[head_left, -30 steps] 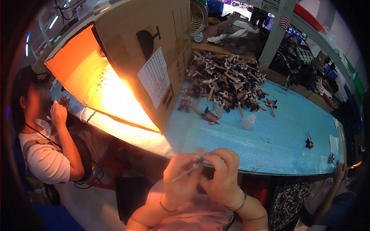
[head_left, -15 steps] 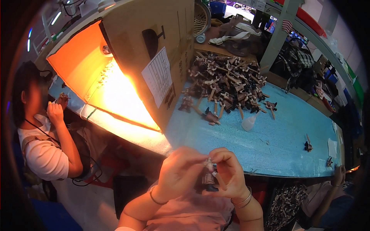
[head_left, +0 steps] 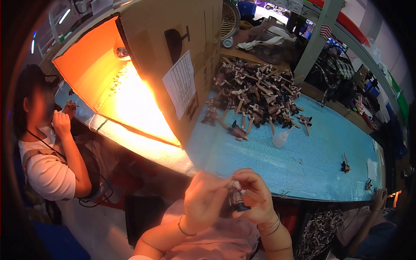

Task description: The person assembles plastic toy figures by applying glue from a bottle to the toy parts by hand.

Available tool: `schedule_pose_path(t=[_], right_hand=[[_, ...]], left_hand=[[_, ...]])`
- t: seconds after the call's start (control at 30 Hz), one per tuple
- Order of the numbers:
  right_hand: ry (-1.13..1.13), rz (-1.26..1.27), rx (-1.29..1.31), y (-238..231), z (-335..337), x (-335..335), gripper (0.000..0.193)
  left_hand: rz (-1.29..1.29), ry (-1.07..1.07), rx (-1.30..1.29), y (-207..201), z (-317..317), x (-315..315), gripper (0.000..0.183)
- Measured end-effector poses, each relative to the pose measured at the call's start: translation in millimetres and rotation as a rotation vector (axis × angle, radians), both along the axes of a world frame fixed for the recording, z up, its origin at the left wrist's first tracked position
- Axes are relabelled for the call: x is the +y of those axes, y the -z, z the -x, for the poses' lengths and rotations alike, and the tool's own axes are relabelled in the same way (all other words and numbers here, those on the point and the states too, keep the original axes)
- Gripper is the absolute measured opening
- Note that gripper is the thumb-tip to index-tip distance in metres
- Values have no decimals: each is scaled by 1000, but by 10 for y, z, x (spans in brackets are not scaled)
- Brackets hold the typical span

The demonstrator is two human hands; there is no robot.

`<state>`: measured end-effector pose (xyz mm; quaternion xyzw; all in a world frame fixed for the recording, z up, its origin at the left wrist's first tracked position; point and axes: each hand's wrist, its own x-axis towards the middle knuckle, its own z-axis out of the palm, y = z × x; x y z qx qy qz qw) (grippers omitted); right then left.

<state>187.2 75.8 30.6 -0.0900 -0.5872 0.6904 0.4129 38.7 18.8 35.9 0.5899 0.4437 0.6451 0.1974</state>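
Close to my body, in front of the table's near edge, both hands hold one small toy figure (head_left: 236,198) with a pale top, brown clothing and dark feet. My left hand (head_left: 203,197) pinches at its upper end, fingertips closed. Around the other side, my right hand (head_left: 255,193) grips it with thumb and bent fingers. The fingers cover part of the figure. Beyond my hands, a big heap of similar figures (head_left: 260,93) lies on the blue tabletop (head_left: 260,160). A small translucent dropper bottle (head_left: 280,138) stands at the heap's near side.
A cardboard box (head_left: 173,52) with a bright lamp (head_left: 123,53) inside stands left of the heap. One co-worker (head_left: 52,160) sits at the left; another person's hand (head_left: 380,199) rests at the table's right end. Loose figures (head_left: 345,165) lie nearby.
The figure has turned a little between my fingers, and my right fingers have closed more around it. The view has shifted slightly. The heap and bottle stay put.
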Motion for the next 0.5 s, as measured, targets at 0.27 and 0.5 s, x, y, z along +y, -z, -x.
schedule_pose_path(t=[0.27, 0.5], right_hand=[[115, 57, -46, 45, -4, -17, 58], [167, 17, -21, 107, -3, -64, 50]], left_hand=[[63, 142, 40, -50, 13, -102, 50], [75, 174, -244, -78, -77, -146, 53]])
